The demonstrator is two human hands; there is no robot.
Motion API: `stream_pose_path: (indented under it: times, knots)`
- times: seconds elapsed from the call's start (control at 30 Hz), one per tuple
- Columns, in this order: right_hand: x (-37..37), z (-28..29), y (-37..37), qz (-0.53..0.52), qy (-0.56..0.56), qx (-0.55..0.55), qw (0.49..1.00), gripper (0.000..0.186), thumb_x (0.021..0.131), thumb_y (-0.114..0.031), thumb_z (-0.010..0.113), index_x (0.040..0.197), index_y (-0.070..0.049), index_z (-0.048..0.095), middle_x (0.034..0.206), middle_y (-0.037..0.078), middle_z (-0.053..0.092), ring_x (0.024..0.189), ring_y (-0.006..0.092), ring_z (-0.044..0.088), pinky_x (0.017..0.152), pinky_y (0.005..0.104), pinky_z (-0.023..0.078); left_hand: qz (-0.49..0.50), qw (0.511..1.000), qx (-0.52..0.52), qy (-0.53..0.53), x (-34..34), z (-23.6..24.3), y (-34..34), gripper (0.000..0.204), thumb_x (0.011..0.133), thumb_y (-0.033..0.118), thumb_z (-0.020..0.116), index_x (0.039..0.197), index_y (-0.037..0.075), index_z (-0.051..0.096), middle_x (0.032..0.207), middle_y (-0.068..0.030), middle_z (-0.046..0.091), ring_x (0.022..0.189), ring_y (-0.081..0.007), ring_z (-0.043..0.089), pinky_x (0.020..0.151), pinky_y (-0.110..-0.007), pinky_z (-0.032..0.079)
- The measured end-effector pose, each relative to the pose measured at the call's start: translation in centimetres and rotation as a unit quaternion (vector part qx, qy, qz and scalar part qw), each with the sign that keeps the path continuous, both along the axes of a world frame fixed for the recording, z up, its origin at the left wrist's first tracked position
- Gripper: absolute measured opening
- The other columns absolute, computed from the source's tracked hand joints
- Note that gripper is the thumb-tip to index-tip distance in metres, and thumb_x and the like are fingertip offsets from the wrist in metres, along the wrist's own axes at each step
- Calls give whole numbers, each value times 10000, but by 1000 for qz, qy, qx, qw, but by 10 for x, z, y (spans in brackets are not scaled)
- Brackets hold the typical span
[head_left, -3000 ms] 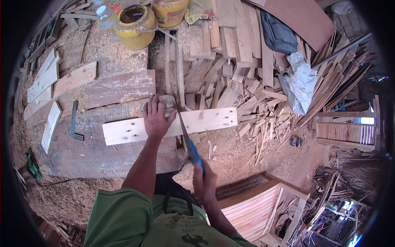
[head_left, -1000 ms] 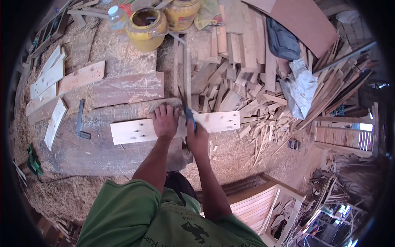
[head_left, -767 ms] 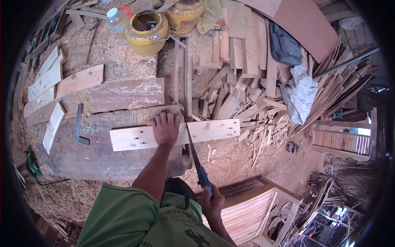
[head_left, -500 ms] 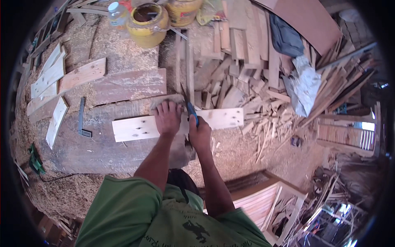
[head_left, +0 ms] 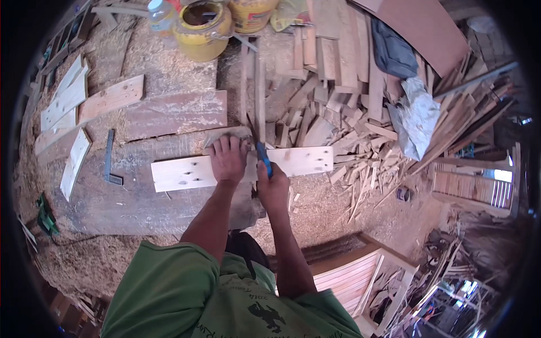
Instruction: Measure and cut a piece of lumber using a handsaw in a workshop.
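A pale plank with several dark knots lies crosswise on the weathered bench top. My left hand bears down on it just left of the saw, closed over its far edge beside a worn wooden block. My right hand is closed on the blue handle of a hand saw, low over the plank, with the blade pointing away from me. A metal try square lies to the left, near several short pale boards.
Yellow pails, a bottle and a green tool lie on the bench. Offcuts, a dark bag and a crumpled white sack fill the right. A slatted wooden piece stands at my lower right.
The saw has moved back and forth across the plank: drawn toward me 0.8 s ago, then pushed forward; it is now slightly nearer me than 0.5 s ago. My left hand stays on the plank.
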State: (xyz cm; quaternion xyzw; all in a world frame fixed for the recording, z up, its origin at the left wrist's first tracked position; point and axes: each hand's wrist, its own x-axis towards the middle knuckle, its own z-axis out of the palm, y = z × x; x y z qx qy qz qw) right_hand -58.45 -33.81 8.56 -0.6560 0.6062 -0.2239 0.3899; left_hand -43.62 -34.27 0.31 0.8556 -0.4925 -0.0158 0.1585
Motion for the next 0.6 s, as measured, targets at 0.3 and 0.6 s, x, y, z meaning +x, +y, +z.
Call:
stream_pose_path:
  times: [0.3, 0.6]
  knots:
    - [-69, 134, 115, -62, 58, 105, 991, 358, 1095, -281, 680, 1174, 62, 748, 739, 154, 698, 660, 173, 674, 611, 393, 526, -2, 1000, 17, 5, 2, 2, -4, 319, 1062, 427, 658, 1137, 119, 631, 1182, -138, 613, 1148, -354, 581, 1064, -534, 431]
    - [-22, 44, 25, -6, 52, -20, 998, 423, 1093, -370, 678, 1062, 47, 746, 791, 284, 706, 732, 449, 733, 662, 500, 542, 5, 1000, -18, 7, 4, 8, -9, 301, 1074, 408, 652, 1135, 114, 624, 1148, -138, 598, 1128, -363, 576, 1043, -549, 432]
